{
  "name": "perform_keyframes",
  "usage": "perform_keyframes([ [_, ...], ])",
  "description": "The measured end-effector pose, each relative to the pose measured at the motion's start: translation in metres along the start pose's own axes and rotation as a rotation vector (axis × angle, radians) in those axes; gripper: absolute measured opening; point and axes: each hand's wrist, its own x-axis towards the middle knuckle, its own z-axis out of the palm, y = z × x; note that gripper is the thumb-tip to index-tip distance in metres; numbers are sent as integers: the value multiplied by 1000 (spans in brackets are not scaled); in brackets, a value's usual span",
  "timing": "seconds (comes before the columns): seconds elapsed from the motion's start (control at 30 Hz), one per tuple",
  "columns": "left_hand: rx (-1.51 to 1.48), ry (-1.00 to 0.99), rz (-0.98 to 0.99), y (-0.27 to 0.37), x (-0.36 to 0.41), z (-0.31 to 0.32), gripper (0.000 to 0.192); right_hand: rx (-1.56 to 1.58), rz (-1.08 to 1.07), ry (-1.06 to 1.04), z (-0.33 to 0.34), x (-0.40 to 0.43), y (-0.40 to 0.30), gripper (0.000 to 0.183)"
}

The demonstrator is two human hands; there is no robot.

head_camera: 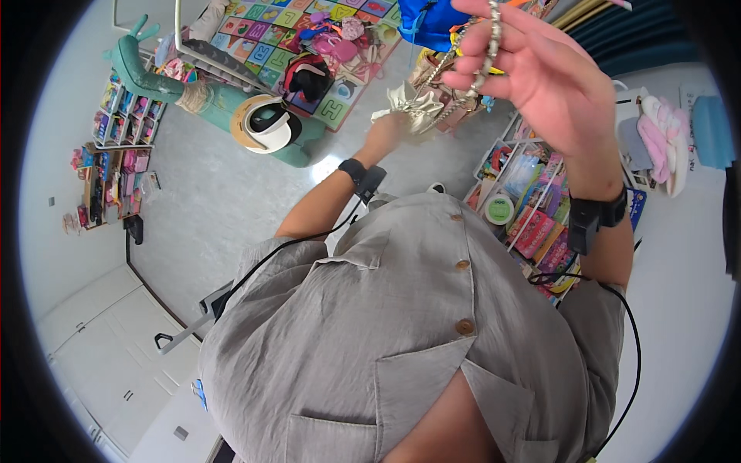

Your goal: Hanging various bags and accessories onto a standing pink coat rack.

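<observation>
A small white pleated bag (414,104) hangs in front of me on a silvery metal chain strap (493,43). The strap loops over the fingers of my right hand (544,81), which is raised at the upper right with its palm towards me. My left hand (389,136) is at the lower edge of the bag and blurred, and its fingers are partly lost against the bag and chain. Whether it grips the bag cannot be made out. Behind the strap are pinkish-beige bags (457,104) and a blue bag (425,26).
A green cactus-shaped stand (220,110) with visors (269,130) is at the left. Bags (336,46) lie on a colourful alphabet mat (255,29). Beside me on the right is a rack (529,214) of packaged goods. Shelves (118,179) line the left wall.
</observation>
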Motion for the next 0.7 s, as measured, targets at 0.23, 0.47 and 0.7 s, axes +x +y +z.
perform_keyframes([
  [0.23, -489, 107, -300, 32, 20, 60, 43, -260, 14, 51, 15, -12, -9, 72],
  [0.47, -1185, 249, -627, 48, 54, 84, 20, -413, 61, -26, 12, -48, -25, 92],
  [0.7, -831, -57, -517, 63, 29, -27, 29, -338, -202, 382, -63, -116, -40, 63],
])
